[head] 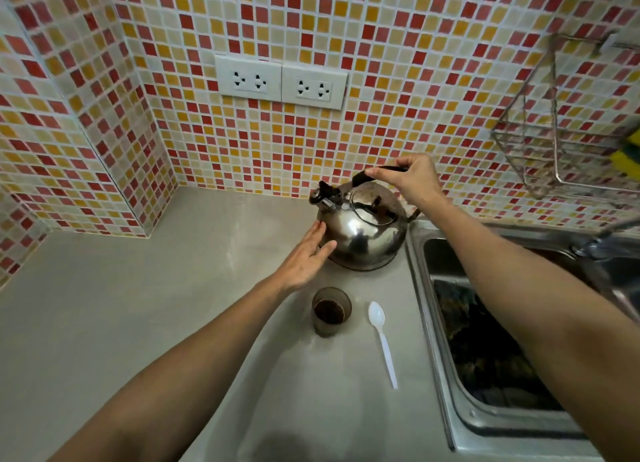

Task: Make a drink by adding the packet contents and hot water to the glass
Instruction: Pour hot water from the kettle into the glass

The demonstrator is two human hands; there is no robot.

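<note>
One kettle (363, 233), one glass (331, 311), one white plastic spoon (382, 340), two wall sockets (280, 81), one sink (491, 340), one tap (602, 240), one wire rack (568, 125) and two hands, left (304, 257) and right (412, 179).

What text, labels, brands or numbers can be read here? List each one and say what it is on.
None can be read.
Kettle: no brand or marking shows on its steel body.
Wall sockets: plain white plates, no lettering visible.
Glass: unmarked, brown powder inside.
Spoon: plain white plastic, no print.
No packet is in view.
</note>
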